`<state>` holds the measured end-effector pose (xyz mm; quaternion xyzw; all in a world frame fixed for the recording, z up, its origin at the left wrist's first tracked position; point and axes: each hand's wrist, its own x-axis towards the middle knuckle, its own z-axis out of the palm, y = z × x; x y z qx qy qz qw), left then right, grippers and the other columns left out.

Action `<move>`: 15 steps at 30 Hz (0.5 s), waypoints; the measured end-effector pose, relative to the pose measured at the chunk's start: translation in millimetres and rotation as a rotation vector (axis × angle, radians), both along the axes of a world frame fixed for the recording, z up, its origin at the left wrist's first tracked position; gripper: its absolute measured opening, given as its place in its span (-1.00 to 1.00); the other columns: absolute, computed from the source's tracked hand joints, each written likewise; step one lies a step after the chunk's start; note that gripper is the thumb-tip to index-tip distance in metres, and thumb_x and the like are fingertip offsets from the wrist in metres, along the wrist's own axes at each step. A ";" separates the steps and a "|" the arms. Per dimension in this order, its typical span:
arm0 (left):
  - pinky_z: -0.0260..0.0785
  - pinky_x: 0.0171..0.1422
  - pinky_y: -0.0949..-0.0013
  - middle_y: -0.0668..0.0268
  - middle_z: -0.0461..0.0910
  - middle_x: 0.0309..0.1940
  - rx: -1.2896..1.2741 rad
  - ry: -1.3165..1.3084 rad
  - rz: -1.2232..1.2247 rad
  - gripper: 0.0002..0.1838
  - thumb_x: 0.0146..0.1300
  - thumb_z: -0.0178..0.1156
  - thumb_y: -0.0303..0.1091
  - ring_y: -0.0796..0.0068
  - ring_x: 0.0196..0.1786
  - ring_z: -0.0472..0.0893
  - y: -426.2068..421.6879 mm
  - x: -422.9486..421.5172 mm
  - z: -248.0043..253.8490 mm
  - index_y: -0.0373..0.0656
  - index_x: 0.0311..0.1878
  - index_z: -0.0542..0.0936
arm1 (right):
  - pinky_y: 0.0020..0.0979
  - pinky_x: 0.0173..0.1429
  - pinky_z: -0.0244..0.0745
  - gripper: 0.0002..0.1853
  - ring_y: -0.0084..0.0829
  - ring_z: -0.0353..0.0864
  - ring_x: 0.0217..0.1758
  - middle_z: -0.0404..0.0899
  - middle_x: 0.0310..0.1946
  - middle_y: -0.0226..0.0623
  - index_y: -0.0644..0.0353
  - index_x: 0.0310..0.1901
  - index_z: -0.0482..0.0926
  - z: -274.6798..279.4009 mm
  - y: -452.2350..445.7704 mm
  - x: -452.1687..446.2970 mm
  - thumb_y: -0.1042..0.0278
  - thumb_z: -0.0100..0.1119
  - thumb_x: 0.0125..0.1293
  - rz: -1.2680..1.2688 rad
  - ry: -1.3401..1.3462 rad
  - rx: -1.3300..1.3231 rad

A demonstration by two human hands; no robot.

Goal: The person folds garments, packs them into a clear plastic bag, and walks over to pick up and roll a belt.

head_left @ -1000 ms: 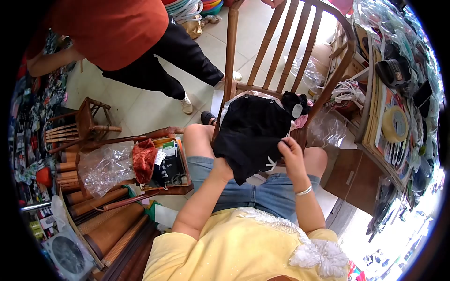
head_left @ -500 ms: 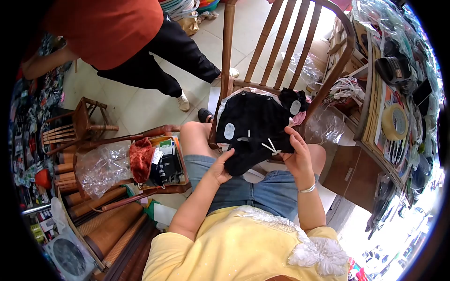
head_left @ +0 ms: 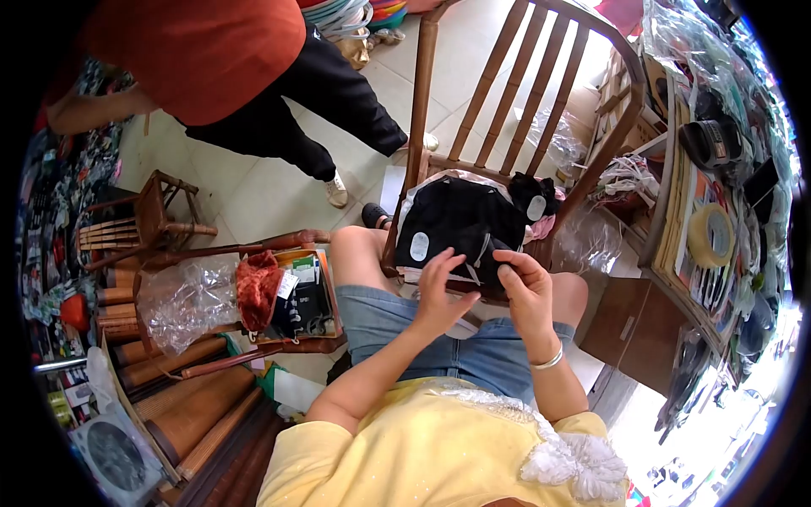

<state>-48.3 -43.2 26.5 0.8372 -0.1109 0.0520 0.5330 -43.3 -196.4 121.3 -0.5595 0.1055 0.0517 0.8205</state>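
Observation:
Black cloth (head_left: 460,211) with a pale oval sticker (head_left: 419,247) at its left lies on the seat of a wooden chair (head_left: 420,93) before my knees. White strips (head_left: 480,253) show at the cloth's near edge, between my hands. My left hand (head_left: 443,296) is over that near edge, its fingers apart and curved, with nothing seen in them. Thumb and forefinger of my right hand (head_left: 527,296) pinch at the cloth's near right corner; what they hold is too small to make out. A black bundle (head_left: 534,198) with an oval tag sits at the seat's back right.
A person in a red top (head_left: 203,59) stands at the upper left. On a left chair are a clear plastic bag (head_left: 190,304), a red cloth (head_left: 258,290) and a box of packets (head_left: 306,291). Yellowish tape (head_left: 710,237) lies on the cluttered right table.
My left hand has let go of the cloth's near left part and moved right, toward my right hand. The cloth's hanging near part now lies back on the seat. My right fingers have closed together.

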 end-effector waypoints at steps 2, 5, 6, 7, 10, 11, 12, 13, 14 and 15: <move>0.14 0.27 0.13 0.17 0.44 0.11 -0.031 -0.044 0.051 -0.43 -0.13 0.36 -0.31 0.12 0.19 0.38 -12.8 5.8 -1.8 -0.07 0.05 0.48 | -0.65 -0.03 0.41 -0.78 -0.70 0.50 -0.17 0.58 -0.19 -0.42 0.32 -0.04 0.55 -3.2 3.1 -4.0 0.55 0.09 0.29 0.005 -0.005 0.011; 0.20 0.13 0.16 0.32 0.57 -0.13 -0.068 -0.053 0.108 -0.68 -0.15 0.27 -0.41 0.23 0.01 0.49 -22.0 16.7 -13.6 -0.08 -0.22 0.53 | -0.62 0.02 0.39 -0.79 -0.67 0.50 -0.12 0.58 -0.17 -0.40 0.33 -0.05 0.56 3.6 6.1 -10.9 0.55 0.07 0.31 -0.037 -0.079 0.030; 0.20 0.13 0.16 0.32 0.57 -0.13 -0.070 -0.055 0.109 -0.68 -0.15 0.27 -0.41 0.23 0.01 0.49 -22.9 17.9 -10.8 -0.08 -0.22 0.53 | -0.62 0.02 0.39 -0.79 -0.67 0.50 -0.12 0.58 -0.17 -0.40 0.33 -0.05 0.56 6.8 5.5 -13.6 0.55 0.07 0.31 -0.036 -0.081 0.028; 0.19 0.14 0.15 0.32 0.57 -0.13 -0.066 -0.055 0.069 -0.66 -0.18 0.26 -0.43 0.22 0.00 0.49 -23.4 18.7 -7.9 -0.08 -0.21 0.53 | -0.62 0.02 0.38 -0.80 -0.66 0.50 -0.11 0.57 -0.17 -0.39 0.33 -0.05 0.56 9.9 5.3 -15.8 0.55 0.08 0.31 -0.055 -0.106 0.044; 0.20 0.14 0.14 0.30 0.56 -0.14 -0.016 -0.063 0.007 -0.61 -0.25 0.22 -0.49 0.19 -0.01 0.49 -22.6 14.5 -2.4 -0.08 -0.20 0.53 | -0.64 -0.02 0.34 -0.81 -0.65 0.47 -0.14 0.54 -0.21 -0.39 0.33 -0.07 0.56 23.8 4.0 -19.0 0.55 0.08 0.31 -0.059 -0.176 0.065; 0.20 0.15 0.13 0.29 0.56 -0.14 -0.012 -0.046 0.006 -0.60 -0.27 0.21 -0.51 0.19 0.00 0.49 -22.6 11.7 -5.3 -0.08 -0.21 0.53 | -0.65 -0.05 0.32 -0.81 -0.66 0.45 -0.16 0.52 -0.24 -0.41 0.33 -0.07 0.56 27.2 3.3 -20.6 0.56 0.07 0.31 -0.059 -0.183 0.073; 0.19 0.15 0.12 0.28 0.56 -0.14 -0.007 -0.029 0.003 -0.59 -0.28 0.19 -0.52 0.19 0.00 0.48 -22.5 9.7 -9.7 -0.08 -0.21 0.53 | -0.65 -0.07 0.30 -0.82 -0.67 0.42 -0.19 0.50 -0.27 -0.43 0.34 -0.08 0.56 28.3 2.3 -22.2 0.57 0.06 0.31 -0.062 -0.190 0.080; 0.27 0.10 0.15 0.24 0.55 -0.15 -0.042 -0.049 0.016 -0.61 -0.27 0.16 -0.57 0.17 -0.03 0.50 -22.0 9.4 -19.0 -0.11 -0.22 0.53 | -0.65 -0.07 0.30 -0.82 -0.67 0.42 -0.19 0.50 -0.27 -0.43 0.34 -0.08 0.56 27.9 0.1 -23.7 0.57 0.06 0.31 -0.066 -0.190 0.080; 0.27 0.10 0.15 0.24 0.55 -0.15 -0.042 -0.048 0.012 -0.61 -0.27 0.16 -0.57 0.17 -0.03 0.50 -20.4 9.5 -26.2 -0.11 -0.22 0.53 | -0.65 -0.07 0.28 -0.82 -0.67 0.41 -0.20 0.49 -0.28 -0.43 0.33 -0.09 0.57 27.4 -2.7 -25.2 0.58 0.06 0.30 -0.086 -0.191 0.060; 0.31 0.06 0.18 0.23 0.55 -0.16 -0.113 -0.006 0.058 -0.62 -0.26 0.13 -0.61 0.15 -0.06 0.51 -16.8 10.5 -26.4 -0.13 -0.24 0.53 | -0.65 -0.07 0.27 -0.83 -0.67 0.40 -0.21 0.48 -0.29 -0.44 0.33 -0.11 0.57 26.9 -5.2 -26.6 0.59 0.06 0.30 -0.105 -0.191 0.040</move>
